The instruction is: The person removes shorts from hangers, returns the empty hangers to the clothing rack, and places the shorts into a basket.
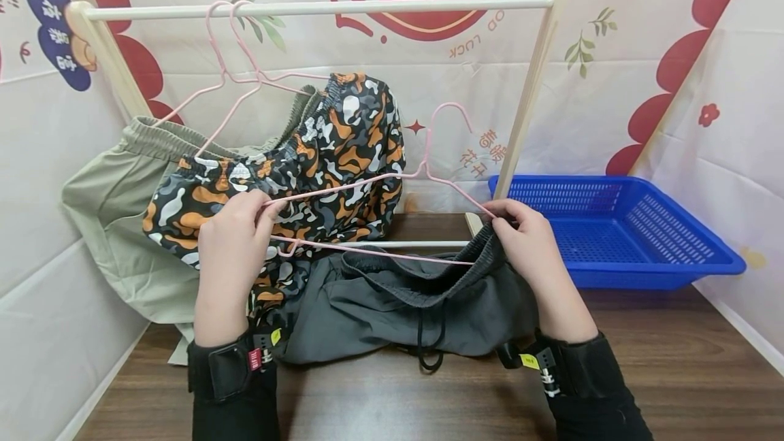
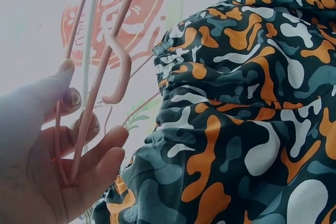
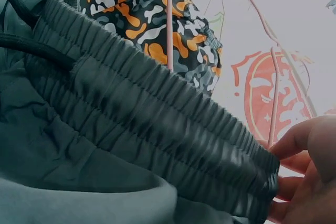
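My left hand (image 1: 231, 247) grips one end of a pink hanger (image 1: 343, 188), its bar passing between thumb and fingers. In the left wrist view, that narrow end (image 2: 65, 174) lies across the palm. At the other end, my right hand (image 1: 531, 240) pinches the elastic waistband (image 3: 210, 140) of dark grey drawstring pants (image 1: 392, 325). The hanger's right end is inside this waistband, and its left end is outside. Its hook points up. The pants sag onto the table, with black drawstring loops (image 1: 431, 339) hanging in front.
Camouflage-patterned pants (image 1: 349, 148) and light green pants (image 1: 116, 189) hang on pink hangers from the white rail (image 1: 367, 7) at left. The rack's right post (image 1: 529, 94) stands behind my right hand. A blue plastic basket (image 1: 661, 278) sits at right on the wooden table (image 1: 380, 400).
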`<state>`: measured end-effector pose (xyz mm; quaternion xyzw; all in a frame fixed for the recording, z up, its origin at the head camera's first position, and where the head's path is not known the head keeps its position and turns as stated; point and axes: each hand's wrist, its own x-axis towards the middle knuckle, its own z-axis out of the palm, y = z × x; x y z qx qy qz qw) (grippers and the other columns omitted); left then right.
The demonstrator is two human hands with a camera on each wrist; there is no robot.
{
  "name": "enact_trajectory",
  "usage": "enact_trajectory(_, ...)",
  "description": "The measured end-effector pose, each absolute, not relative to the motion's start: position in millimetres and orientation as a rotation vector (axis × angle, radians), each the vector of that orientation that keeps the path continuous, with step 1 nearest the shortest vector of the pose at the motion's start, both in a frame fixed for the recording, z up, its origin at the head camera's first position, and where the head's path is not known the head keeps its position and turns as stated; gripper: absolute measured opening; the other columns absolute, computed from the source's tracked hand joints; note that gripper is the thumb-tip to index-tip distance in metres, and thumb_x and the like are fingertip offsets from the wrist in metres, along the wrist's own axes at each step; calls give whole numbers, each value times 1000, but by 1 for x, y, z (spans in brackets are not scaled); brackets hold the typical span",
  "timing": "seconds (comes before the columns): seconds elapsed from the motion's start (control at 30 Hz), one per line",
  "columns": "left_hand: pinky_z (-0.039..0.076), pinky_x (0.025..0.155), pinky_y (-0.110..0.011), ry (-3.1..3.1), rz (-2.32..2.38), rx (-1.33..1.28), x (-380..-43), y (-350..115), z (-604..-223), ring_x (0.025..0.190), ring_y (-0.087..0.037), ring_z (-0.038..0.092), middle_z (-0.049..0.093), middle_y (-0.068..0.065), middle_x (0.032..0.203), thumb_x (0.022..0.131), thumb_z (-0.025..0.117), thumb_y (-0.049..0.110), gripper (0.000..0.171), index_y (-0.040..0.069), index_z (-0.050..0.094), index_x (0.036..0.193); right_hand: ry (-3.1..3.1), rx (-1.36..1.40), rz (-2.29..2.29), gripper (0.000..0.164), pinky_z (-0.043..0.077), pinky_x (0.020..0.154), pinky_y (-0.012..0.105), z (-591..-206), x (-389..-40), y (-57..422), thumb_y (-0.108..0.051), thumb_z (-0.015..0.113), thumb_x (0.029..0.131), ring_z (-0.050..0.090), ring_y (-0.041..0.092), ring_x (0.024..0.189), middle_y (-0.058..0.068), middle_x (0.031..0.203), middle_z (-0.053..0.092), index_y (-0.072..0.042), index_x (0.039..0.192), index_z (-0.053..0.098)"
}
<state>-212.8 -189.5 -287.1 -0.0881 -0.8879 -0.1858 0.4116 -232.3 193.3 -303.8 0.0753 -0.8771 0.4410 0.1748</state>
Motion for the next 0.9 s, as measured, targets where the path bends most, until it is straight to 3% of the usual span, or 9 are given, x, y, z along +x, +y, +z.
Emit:
enact_trajectory(0.5, 29, 50, -37, -2228, -487, -187, -210, -195, -284, 55, -24, 43, 52, -7, 70, 99, 57, 34, 32, 8, 60, 81, -2549, 191, 1173, 31, 42, 75, 40, -304, -235, 204, 0, 48, 93, 55, 32, 97, 18, 108, 63, -2, 120, 64)
enact_trajectory(0.9, 32, 53, -42, -2203, -489, -152, -205, -200, -282, 60, -28, 46, 52, -9, 73, 98, 59, 34, 30, 8, 58, 82, -2598, 133, 1174, 28, 44, 69, 35, -306, -238, 208, -7, 51, 97, 54, 31, 94, 21, 108, 62, 1, 122, 62)
